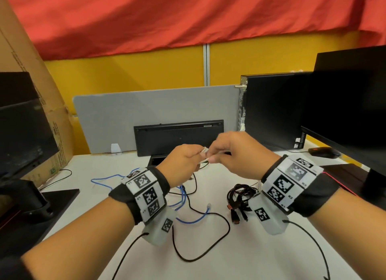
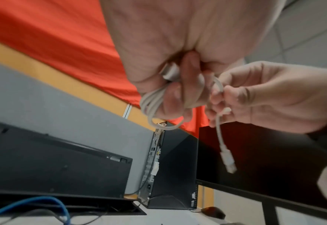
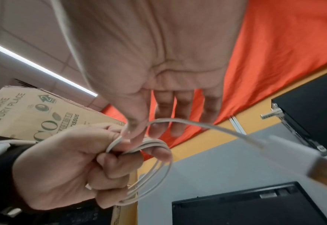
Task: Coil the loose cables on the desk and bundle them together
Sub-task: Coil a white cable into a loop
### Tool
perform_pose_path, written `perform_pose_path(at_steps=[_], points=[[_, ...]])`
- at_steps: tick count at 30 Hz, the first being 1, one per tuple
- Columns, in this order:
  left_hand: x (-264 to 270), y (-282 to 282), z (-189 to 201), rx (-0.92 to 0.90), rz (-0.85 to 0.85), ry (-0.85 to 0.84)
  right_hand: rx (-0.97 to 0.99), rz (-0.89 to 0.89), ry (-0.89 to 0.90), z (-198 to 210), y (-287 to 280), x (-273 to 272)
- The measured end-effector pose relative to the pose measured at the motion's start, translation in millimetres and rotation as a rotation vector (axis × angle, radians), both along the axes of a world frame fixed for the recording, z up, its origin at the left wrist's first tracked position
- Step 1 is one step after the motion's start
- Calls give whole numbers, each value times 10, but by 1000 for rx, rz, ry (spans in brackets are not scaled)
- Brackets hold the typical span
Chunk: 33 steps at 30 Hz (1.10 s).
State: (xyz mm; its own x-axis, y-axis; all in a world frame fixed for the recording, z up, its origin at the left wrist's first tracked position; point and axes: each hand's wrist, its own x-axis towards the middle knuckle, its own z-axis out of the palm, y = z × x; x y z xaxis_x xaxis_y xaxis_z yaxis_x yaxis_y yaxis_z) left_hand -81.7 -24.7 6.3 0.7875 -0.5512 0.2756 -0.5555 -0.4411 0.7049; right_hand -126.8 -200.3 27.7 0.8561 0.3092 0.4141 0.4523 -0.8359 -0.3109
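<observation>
Both hands are raised over the middle of the desk. My left hand (image 1: 193,157) grips a small coil of white cable (image 3: 154,172) in its curled fingers. My right hand (image 1: 213,157) pinches the free tail of that same cable between thumb and forefinger, right beside the coil. The tail arcs away and ends in a white USB plug (image 2: 228,161) that hangs loose. On the desk below lie a loose blue cable (image 1: 194,219), a loose thin black cable (image 1: 211,244) and a coiled bundle of black cables (image 1: 240,198).
A black keyboard (image 1: 178,137) leans against the grey divider (image 1: 125,116). A black PC tower (image 1: 271,112), a monitor (image 1: 351,104) and a mouse (image 1: 323,152) stand at the right. At the left are a cardboard box (image 1: 41,95) and another monitor (image 1: 20,123).
</observation>
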Motion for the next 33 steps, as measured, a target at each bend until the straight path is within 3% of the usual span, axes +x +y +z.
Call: perform_pose_path(at_steps=[3,6,8,11,13,15,19,25,33], points=[[-27,-12,4,-151,-9,177,-258,-64,-395,14,-10,21],[-68,-9,14,-278,-79,327,-332,-130,-506,1,-9,28],[-92,-24,23,-357,-147,403,-178,-106,-477,-59,9,51],[-107,-49,17,-460,-176,476,220,-103,-422,-147,53,101],[-121,-65,-2,-535,-167,525,489,-58,-230,-180,90,124],[-128,-80,-18,-618,-154,585,603,14,-41,-192,135,123],[-112,-85,-39,-713,-114,624,517,38,-23,-174,184,90],[-87,-89,-63,-641,13,552,346,-24,-155,-184,207,76],[-114,-110,-36,-620,-3,524,156,-146,-390,-279,192,157]])
